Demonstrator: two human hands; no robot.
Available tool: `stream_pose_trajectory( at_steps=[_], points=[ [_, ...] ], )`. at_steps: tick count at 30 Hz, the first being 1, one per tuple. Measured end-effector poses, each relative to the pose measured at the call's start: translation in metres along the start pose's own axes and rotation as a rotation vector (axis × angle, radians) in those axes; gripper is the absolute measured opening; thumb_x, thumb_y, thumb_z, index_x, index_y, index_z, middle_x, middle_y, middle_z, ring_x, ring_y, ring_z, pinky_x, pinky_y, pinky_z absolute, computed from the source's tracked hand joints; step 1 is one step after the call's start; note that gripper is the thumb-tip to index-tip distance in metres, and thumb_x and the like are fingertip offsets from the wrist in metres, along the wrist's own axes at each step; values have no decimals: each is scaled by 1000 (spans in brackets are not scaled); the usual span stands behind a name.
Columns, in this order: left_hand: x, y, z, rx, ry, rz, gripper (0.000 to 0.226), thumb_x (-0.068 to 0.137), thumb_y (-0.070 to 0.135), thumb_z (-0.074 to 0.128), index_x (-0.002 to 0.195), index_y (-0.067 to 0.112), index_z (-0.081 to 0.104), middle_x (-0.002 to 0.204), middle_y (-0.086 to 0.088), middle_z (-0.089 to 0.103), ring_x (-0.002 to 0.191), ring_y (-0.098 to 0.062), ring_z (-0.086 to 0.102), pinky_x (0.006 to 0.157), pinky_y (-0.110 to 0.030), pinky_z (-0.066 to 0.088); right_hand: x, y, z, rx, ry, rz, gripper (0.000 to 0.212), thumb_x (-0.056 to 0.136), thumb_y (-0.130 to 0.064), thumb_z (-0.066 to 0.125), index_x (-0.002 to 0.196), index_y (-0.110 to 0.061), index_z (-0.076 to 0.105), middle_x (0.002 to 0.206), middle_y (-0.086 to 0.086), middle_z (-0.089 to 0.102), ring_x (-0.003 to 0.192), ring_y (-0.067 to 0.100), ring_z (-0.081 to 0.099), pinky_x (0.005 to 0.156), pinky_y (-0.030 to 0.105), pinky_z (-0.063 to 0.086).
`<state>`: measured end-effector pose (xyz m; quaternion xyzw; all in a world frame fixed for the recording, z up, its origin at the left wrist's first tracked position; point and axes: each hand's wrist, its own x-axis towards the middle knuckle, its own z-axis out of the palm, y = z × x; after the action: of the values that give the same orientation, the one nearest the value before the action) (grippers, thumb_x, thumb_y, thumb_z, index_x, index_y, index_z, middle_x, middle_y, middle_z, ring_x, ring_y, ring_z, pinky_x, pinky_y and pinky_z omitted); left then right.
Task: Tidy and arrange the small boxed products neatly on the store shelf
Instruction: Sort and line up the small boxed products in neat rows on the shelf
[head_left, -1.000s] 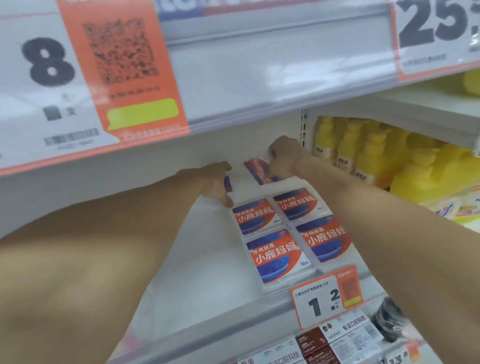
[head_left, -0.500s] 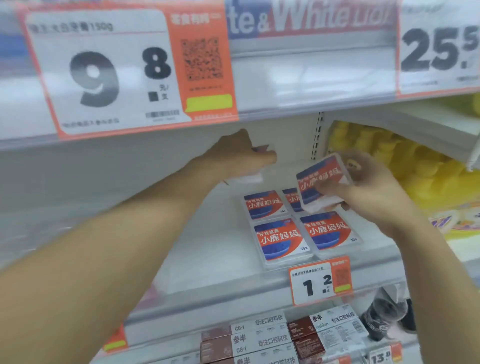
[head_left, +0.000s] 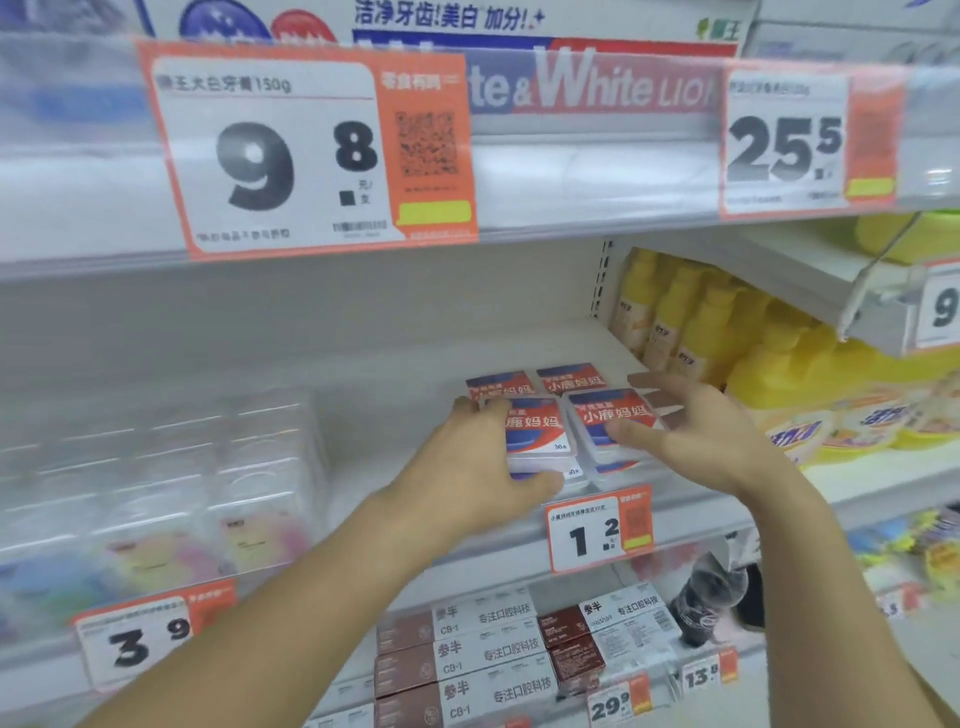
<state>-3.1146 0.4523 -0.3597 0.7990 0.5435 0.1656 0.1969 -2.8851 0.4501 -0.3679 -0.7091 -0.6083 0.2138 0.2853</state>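
- Head view, store aisle: a person's left hand (head_left: 470, 470) grips the front-left box (head_left: 540, 436) of a small block of boxed products near the front lip of the white shelf (head_left: 363, 467), thumb at its near edge, fingers (head_left: 467, 408) curled over its far left side.
- Right hand (head_left: 711, 441) hangs loose and spread just beside the front-right box (head_left: 613, 423) — thumb touching or nearly touching its face, nothing held.
- Two rear boxes (head_left: 535, 382) lie flat directly behind the front pair.
- Boxes look flat, square and round-cornered, with glossy red-and-blue printed faces over white sides — likely light, stiff and a little slippery, so best pinched by opposite side edges rather than the slick top.
- Front boxes seem stacked on others beneath; a nudge could slide them askew.
- Yellow bottles (head_left: 691, 332) stand to the right; an orange price tag (head_left: 600, 530) fronts the shelf edge.
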Motion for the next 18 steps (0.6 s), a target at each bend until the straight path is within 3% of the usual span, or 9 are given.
stream_pose_trajectory(
  at_steps=[4,7,10,13,18],
  points=[
    [-13,-3,19,-28,141,20,62,83,42,68,137,29,42,124,3,44,108,-15,58,85,-17,42,-10,4,1,94,-20,-26,57,79,-44,78,131,-32,58,114,-14,67,99,7,64,85,30,49],
    [-22,-2,30,-97,226,7,63,87,40,65,142,32,36,129,3,40,113,-12,55,88,-14,39,-17,13,-3,211,-98,-38,67,64,-47,84,126,-39,60,108,-23,70,98,0,66,80,24,52],
    [-26,0,38,-143,288,-33,66,87,40,66,145,35,35,139,1,38,117,-15,54,95,-20,43,-19,22,-1,238,-133,-92,71,57,-41,89,123,-36,63,111,-17,72,98,4,69,83,35,60],
    [-28,2,42,-127,323,-52,68,86,42,67,146,33,35,132,4,54,112,-10,56,92,-22,46,-17,28,2,307,-98,-142,54,60,-30,88,110,-29,68,111,-10,73,98,12,71,84,41,60],
    [-31,6,45,-130,318,-78,70,89,44,62,150,33,29,131,11,59,108,-4,49,92,-22,46,-18,31,-1,320,-143,-189,44,69,-12,86,107,-18,65,113,-3,72,96,10,72,77,32,61]
  ],
)
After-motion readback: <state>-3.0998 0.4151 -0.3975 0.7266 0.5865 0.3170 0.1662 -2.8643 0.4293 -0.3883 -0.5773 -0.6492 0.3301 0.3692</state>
